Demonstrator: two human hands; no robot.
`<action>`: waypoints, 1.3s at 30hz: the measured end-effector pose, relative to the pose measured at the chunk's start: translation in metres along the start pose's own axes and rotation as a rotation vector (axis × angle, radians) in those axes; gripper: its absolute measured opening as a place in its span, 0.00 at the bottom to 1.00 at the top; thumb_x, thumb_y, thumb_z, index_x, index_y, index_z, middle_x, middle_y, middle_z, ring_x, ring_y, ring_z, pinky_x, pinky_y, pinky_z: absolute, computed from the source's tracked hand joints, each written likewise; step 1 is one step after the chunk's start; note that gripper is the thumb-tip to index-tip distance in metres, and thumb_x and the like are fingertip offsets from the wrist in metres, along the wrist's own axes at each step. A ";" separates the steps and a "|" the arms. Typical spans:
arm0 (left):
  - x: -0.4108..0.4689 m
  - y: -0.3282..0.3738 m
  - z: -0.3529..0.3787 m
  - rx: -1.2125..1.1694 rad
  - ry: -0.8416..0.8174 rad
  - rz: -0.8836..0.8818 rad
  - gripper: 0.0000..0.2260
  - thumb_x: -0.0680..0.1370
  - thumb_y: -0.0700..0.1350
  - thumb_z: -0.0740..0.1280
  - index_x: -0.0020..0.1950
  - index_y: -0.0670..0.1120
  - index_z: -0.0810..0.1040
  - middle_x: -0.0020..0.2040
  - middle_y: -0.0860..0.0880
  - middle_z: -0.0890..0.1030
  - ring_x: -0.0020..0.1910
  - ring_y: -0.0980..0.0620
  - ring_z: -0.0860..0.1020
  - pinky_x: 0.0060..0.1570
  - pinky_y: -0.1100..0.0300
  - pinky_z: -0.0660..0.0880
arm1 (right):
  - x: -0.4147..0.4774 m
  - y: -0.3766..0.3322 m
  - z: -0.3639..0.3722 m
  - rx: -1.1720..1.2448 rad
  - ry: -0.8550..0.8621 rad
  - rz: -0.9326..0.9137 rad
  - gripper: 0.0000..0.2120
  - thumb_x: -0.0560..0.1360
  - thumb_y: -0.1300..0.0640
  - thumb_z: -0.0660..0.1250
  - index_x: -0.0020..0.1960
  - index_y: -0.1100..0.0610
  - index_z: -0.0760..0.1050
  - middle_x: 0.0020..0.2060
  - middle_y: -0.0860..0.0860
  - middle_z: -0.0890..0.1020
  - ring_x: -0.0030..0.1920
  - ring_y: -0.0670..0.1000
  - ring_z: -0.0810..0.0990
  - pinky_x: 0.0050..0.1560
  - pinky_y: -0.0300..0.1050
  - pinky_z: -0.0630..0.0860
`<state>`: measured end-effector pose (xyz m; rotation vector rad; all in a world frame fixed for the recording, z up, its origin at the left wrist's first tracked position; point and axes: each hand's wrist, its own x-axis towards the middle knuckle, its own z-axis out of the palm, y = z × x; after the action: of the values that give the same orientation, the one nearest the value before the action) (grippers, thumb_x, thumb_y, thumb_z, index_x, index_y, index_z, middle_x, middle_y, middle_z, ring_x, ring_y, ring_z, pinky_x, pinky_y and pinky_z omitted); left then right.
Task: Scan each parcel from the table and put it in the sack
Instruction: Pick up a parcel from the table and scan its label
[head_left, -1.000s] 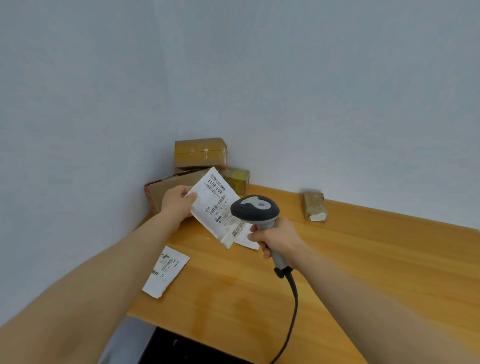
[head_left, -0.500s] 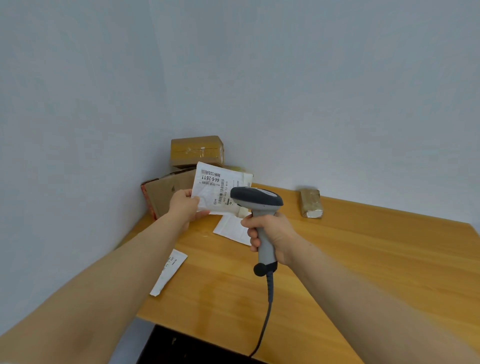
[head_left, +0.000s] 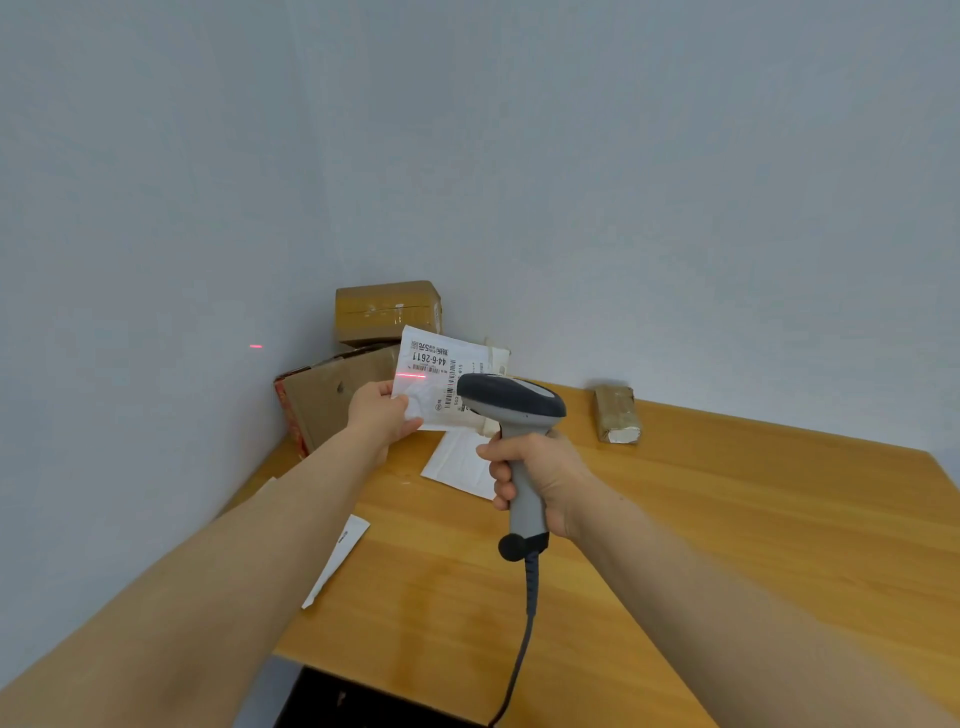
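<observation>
Parcel (head_left: 434, 382) label reads "44-6-2611"; left hand (head_left: 378, 410) grips

1 head-worn wide-angle view, facing forward and down, close over the table (head_left: 727, 545), toward the wall (head_left: 623, 156)

Above the wooden table (head_left: 727, 519), the left hand (head_left: 382, 415) pinches the edge of a white labelled parcel (head_left: 431, 379) crossed by a red scan line, while the right hand (head_left: 540, 480) grips the handle of a grey corded scanner (head_left: 511, 402) aimed at the label.
</observation>
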<state>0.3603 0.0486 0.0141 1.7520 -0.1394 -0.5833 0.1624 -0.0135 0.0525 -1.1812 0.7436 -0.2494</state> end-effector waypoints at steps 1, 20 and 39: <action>0.001 0.000 0.001 0.000 0.001 0.003 0.12 0.80 0.36 0.62 0.63 0.44 0.74 0.51 0.48 0.74 0.47 0.49 0.76 0.41 0.58 0.81 | 0.000 -0.001 0.000 0.011 -0.001 0.001 0.09 0.70 0.67 0.70 0.36 0.60 0.72 0.23 0.54 0.72 0.21 0.51 0.67 0.27 0.41 0.71; 0.009 -0.001 0.006 0.041 -0.002 -0.020 0.13 0.79 0.36 0.64 0.64 0.43 0.73 0.58 0.45 0.76 0.55 0.45 0.78 0.51 0.51 0.81 | 0.005 0.000 -0.004 0.069 0.017 0.015 0.08 0.71 0.66 0.71 0.37 0.61 0.73 0.23 0.53 0.72 0.21 0.50 0.67 0.27 0.41 0.71; -0.050 -0.030 0.126 0.168 -0.379 -0.148 0.17 0.77 0.30 0.58 0.60 0.42 0.77 0.56 0.43 0.75 0.46 0.46 0.75 0.21 0.65 0.75 | -0.058 0.078 -0.174 0.426 0.803 -0.003 0.10 0.71 0.63 0.75 0.49 0.57 0.78 0.44 0.55 0.79 0.43 0.53 0.78 0.30 0.44 0.77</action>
<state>0.2536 -0.0345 -0.0174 1.8068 -0.3327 -1.0351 -0.0073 -0.0814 -0.0260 -0.6494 1.3046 -0.8702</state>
